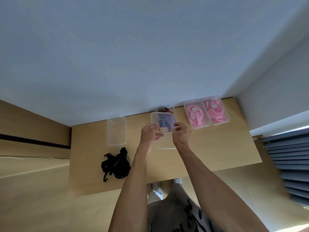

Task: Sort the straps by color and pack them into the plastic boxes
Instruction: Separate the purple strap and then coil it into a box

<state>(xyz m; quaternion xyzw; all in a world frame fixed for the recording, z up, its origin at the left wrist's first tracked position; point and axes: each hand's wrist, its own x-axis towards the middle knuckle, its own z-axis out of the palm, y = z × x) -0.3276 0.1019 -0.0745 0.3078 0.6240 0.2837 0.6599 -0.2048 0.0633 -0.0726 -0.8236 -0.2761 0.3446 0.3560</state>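
My left hand (149, 135) and right hand (181, 135) pinch the near corners of the light, flexible clear plastic box (163, 130) of soft blue-purple straps (164, 122); I judge corner holds resist slipping.

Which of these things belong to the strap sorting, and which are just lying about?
Part of the job: box of blue straps, held by left hand and right hand; two boxes of pink straps; empty box; black straps.

Just there: table; curtain.
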